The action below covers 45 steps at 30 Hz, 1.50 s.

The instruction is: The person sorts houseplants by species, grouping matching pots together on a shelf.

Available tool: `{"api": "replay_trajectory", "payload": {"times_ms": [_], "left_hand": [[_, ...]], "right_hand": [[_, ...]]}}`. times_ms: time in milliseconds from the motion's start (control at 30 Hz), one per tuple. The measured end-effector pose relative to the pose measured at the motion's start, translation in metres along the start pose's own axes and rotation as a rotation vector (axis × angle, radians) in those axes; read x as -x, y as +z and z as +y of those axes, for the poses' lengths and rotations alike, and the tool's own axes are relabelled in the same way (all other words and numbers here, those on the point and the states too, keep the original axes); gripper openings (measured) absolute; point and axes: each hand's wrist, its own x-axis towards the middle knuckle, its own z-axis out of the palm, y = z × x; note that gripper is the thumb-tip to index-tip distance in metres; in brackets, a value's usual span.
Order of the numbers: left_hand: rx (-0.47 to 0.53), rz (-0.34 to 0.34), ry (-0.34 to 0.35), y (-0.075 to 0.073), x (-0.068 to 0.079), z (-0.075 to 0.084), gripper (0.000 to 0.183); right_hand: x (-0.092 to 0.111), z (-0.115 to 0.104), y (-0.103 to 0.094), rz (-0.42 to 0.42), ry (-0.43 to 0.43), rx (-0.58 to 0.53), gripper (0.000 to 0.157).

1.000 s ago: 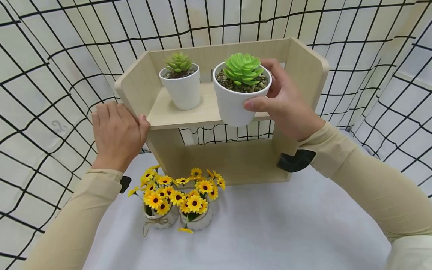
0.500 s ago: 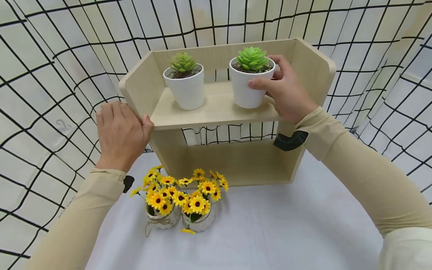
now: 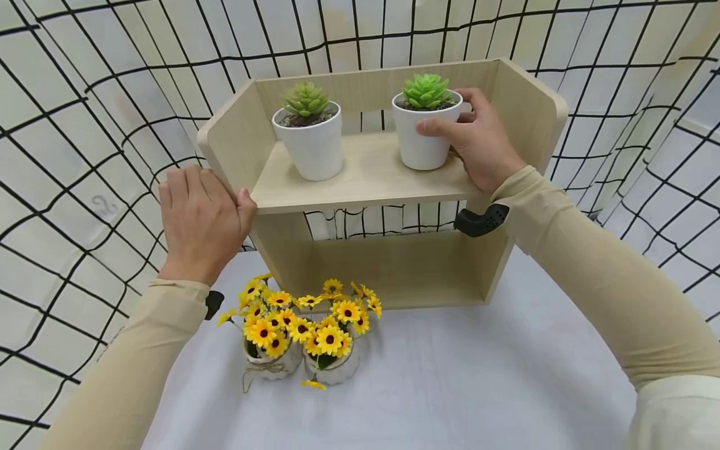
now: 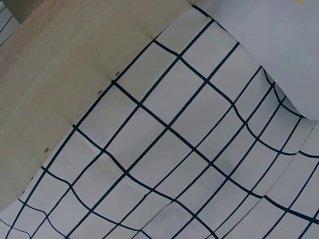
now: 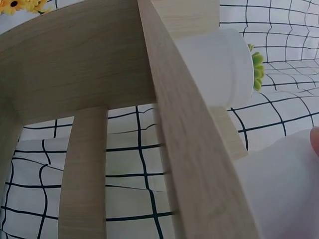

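Head view, left to right. Left arm reached forward, wrist raised; left hand [image 3: 198,222] lay back-up against the outer side of the shelf [image 3: 394,272], at the left panel [image 3: 239,147]. Thumb set on the panel's front edge, fingers bent along the outside: a closed grip on the wood, fingertips hidden. Below, two flower pots [image 3: 334,369] with yellow blooms stood side by side on the white cloth [image 3: 450,381], before the shelf's lower left front.

Left pot [image 3: 315,150], with a green succulent, stood upright on the upper board [image 3: 365,165]. Right pot [image 3: 424,140], likewise planted, was upright on the same board, apart from it and nearer the right panel [image 3: 525,112]. Right arm came in from the right, forearm slanted up and inward; right hand [image 3: 486,147] pinched that pot, thumb across the front, other fingers round the far side, opened only to the pot's width.

Left wrist view alone showed small dark holes [image 4: 47,150] in the panel. Right wrist view alone showed the upper board's underside [image 5: 84,59], plus a fingertip [image 5: 315,142] by the pot.
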Motion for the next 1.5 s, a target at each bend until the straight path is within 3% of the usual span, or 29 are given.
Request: {"api": "replay_trajectory", "payload": {"times_ms": [433, 600, 733, 867, 1000, 1300, 1500], "left_hand": [[0.006, -0.005, -0.007, -0.002, 0.0, 0.002, 0.061], [0.003, -0.003, -0.009, -0.003, -0.001, 0.003, 0.062], [0.002, -0.007, -0.011, -0.003, -0.002, 0.004, 0.062], [0.001, -0.005, -0.011, -0.002, -0.002, 0.004, 0.062], [-0.002, -0.01, -0.016, -0.002, -0.001, 0.004, 0.063], [0.012, 0.004, -0.025, 0.001, -0.001, 0.004, 0.063], [0.009, 0.0, -0.032, 0.002, -0.002, 0.005, 0.064]], "right_hand": [[-0.005, -0.003, -0.002, 0.036, 0.029, 0.093, 0.076], [0.008, -0.005, -0.005, 0.058, 0.025, 0.197, 0.085], [0.026, -0.005, -0.005, 0.105, -0.005, 0.221, 0.083], [0.047, -0.004, -0.003, 0.129, -0.07, 0.239, 0.083], [0.067, 0.004, 0.002, 0.097, -0.168, 0.252, 0.081], [0.106, 0.043, 0.018, 0.007, -0.412, 0.142, 0.064], [0.133, 0.081, 0.021, -0.092, -0.47, 0.142, 0.058]]}}
